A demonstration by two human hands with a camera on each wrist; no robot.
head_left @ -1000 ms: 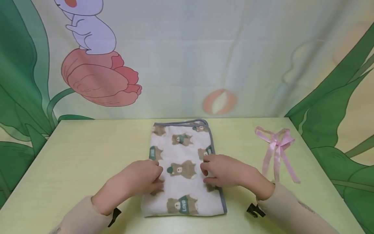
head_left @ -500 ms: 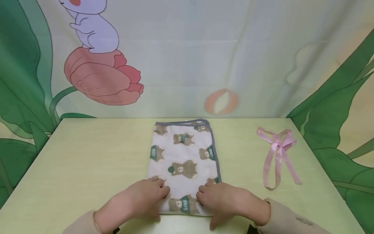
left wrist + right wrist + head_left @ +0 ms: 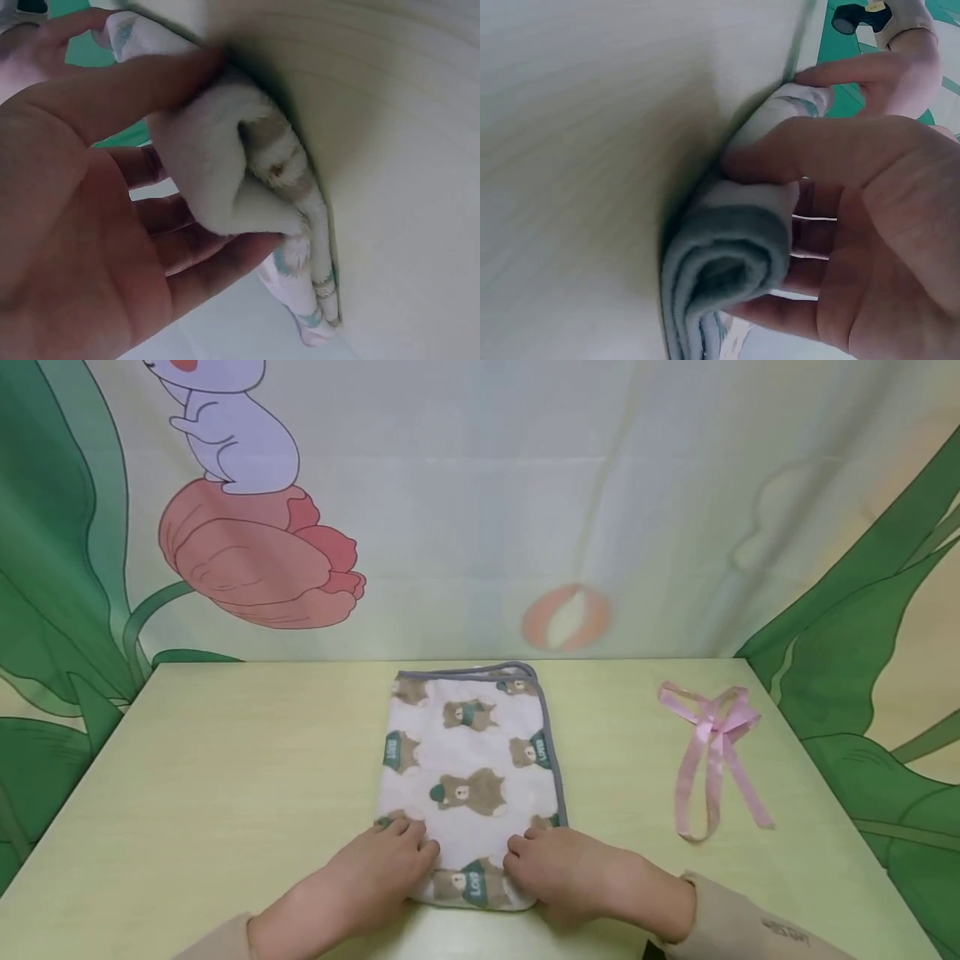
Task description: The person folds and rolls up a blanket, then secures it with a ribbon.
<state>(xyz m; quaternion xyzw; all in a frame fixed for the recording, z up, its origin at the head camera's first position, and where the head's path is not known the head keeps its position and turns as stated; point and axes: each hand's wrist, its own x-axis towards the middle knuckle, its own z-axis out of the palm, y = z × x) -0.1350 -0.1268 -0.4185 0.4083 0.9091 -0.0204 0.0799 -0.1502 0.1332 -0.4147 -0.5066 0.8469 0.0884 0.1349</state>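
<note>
A folded white blanket with brown bear prints and grey edging lies on the table in the head view. My left hand grips its near left corner, fingers on top and thumb low at the near edge. At the near right corner, my right hand holds it the same way. The left wrist view shows a soft, rounded fold of the blanket between thumb and fingers. Seen from the right wrist, the grey-edged layers of the blanket curl into a loose roll under my hand.
A pink ribbon tied in a loose bow lies on the right of the pale wooden table. Behind the table hangs a curtain printed with a rabbit, a tulip and green leaves.
Both hands have slid from the blanket's middle toward me to its near corners and taken hold of the near edge. That edge is now slightly curled up. The ribbon stays where it was.
</note>
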